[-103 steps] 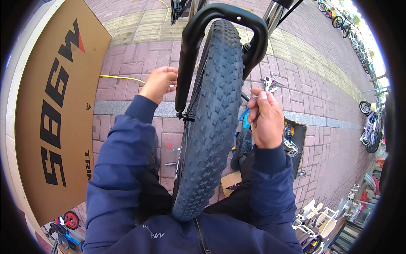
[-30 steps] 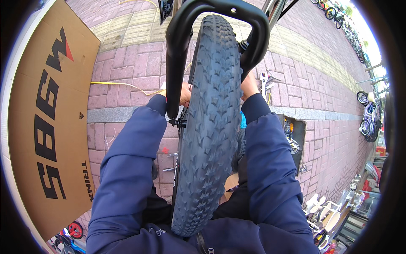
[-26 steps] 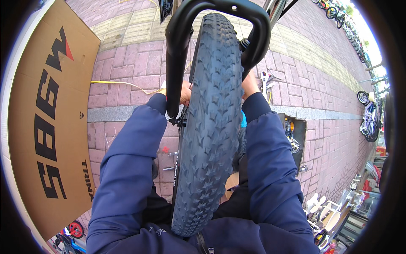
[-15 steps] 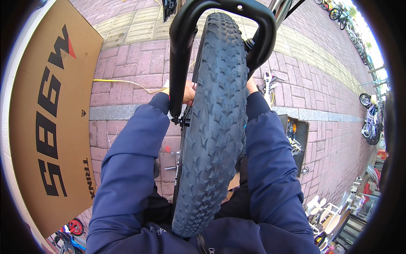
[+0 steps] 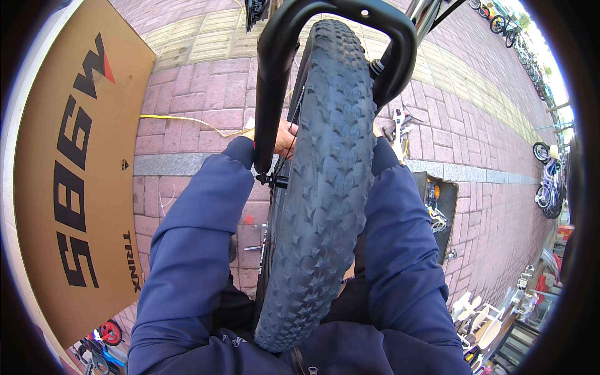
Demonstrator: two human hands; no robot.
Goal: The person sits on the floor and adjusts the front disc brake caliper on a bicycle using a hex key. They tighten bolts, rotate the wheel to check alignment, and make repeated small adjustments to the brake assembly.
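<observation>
A fat knobby black bicycle tyre (image 5: 328,181) stands upright between my forearms, its near end at my jacket. The glossy black fork (image 5: 275,78) arches over its far part, with an axle end (image 5: 273,180) showing at the left leg's tip. Past that leg, my left hand (image 5: 286,139) is at the wheel's left side by the spokes, fingers curled together; whatever they grip is hidden. On the other side my right hand (image 5: 377,130) is almost wholly behind the tyre, so its fingers do not show.
A large cardboard box (image 5: 81,181) stands at the left, with a yellow strap (image 5: 181,118) on the paving beside it. To the right lie an adjustable wrench (image 5: 398,128) and an open toolbox (image 5: 445,209). Parked bikes (image 5: 549,181) stand farther right.
The tyre and fork have shifted slightly to the right in the picture. More of my left hand shows beside the fork leg, and less of my right hand shows behind the tyre.
</observation>
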